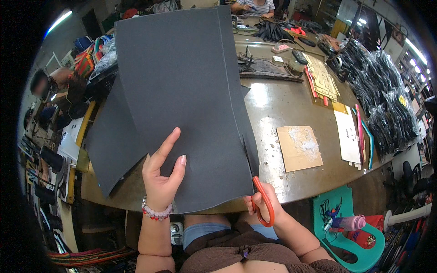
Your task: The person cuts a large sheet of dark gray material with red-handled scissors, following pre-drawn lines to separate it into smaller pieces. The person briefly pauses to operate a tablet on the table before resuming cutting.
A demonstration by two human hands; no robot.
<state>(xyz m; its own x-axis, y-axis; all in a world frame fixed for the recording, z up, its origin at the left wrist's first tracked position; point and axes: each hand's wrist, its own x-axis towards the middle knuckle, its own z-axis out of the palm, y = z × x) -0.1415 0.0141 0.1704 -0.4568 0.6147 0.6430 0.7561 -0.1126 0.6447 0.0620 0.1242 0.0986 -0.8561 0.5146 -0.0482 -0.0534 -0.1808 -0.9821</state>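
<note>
A large dark grey-black sheet [182,82] stretches away from me over the table, with a pale line along its right side. My right hand [265,200] grips the orange-handled scissors [266,209] at the sheet's near right edge. Their blades stand in a cut along the pale line, partly hidden by the material. On the sheet's near left part rests my left hand [163,175], thumb and index finger spread apart. Its other fingers are mostly hidden. Another dark piece [111,136] lies under the sheet at the left.
A cardboard piece [300,148] with whitish residue lies on the table [268,109] to the right. Beyond are cream pattern pieces [321,75] and plastic-wrapped black goods [380,86]. A green stool [332,204] holds a pink bottle [350,222]. Another person [255,8] sits across the table.
</note>
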